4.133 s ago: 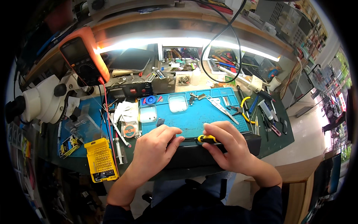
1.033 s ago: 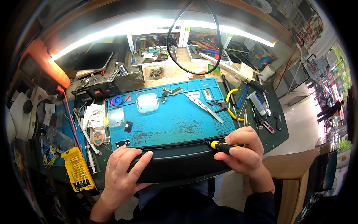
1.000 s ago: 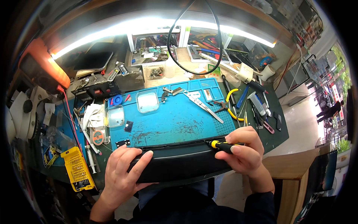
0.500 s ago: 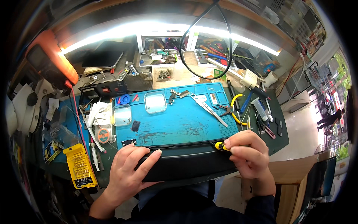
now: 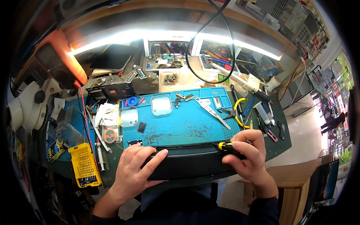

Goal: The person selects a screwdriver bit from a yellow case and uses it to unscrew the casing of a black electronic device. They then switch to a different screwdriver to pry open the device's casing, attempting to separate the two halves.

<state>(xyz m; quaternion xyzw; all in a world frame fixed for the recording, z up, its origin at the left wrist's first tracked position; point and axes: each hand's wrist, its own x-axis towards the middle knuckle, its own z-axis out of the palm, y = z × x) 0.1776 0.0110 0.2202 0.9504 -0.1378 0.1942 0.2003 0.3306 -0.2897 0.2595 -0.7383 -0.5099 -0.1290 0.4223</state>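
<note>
**Left hand braces, right hand steers**

The long black device lies along the 6 o'clock edge of the blue mat, probably kept close for easy reach. At its 9 o'clock end, the left hand clasps it, fingers over the top and thumb on the near side, apparently to stop it shifting. Toward 3 o'clock, the right hand pinches a yellow-and-black tool between thumb and fingers, a hold seemingly suited to fine control; whether its tip touches the device I cannot tell. At 11 o'clock a clear box likely keeps small parts together.
</note>
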